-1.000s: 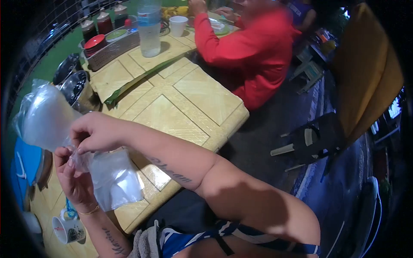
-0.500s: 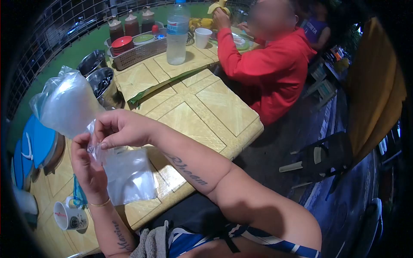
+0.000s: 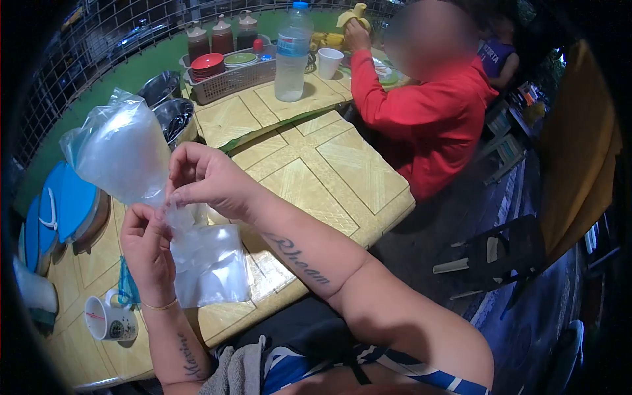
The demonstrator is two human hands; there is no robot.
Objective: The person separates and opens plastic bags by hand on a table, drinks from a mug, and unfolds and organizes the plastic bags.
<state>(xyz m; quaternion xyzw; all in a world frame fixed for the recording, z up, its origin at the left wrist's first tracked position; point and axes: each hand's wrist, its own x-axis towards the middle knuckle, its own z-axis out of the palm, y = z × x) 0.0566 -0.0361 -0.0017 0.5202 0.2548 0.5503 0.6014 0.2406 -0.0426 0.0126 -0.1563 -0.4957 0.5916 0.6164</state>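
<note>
A puffed-up clear plastic bag (image 3: 118, 155) stands out to the upper left of my hands, its neck gathered and twisted. My right hand (image 3: 209, 179) pinches the neck between thumb and fingers. Just below it, my left hand (image 3: 150, 245) has its thumb and fingertips closed on the same neck, almost touching the right. What fills the bag cannot be made out. Beneath my hands, flat clear plastic bags (image 3: 214, 270) lie on the table near its edge.
Left of my hands are blue-lidded containers (image 3: 76, 201) and a mug (image 3: 108, 319). Behind stand metal pots (image 3: 176, 118), a condiment basket (image 3: 234, 79), a water bottle (image 3: 291, 62) and a white cup (image 3: 329, 64). Across the table (image 3: 342, 174), a person in red (image 3: 421, 125) holds a banana.
My left fingers, looser and more spread before, have closed on the bag's neck. Both hands have come closer together there. The whole view has shifted slightly.
</note>
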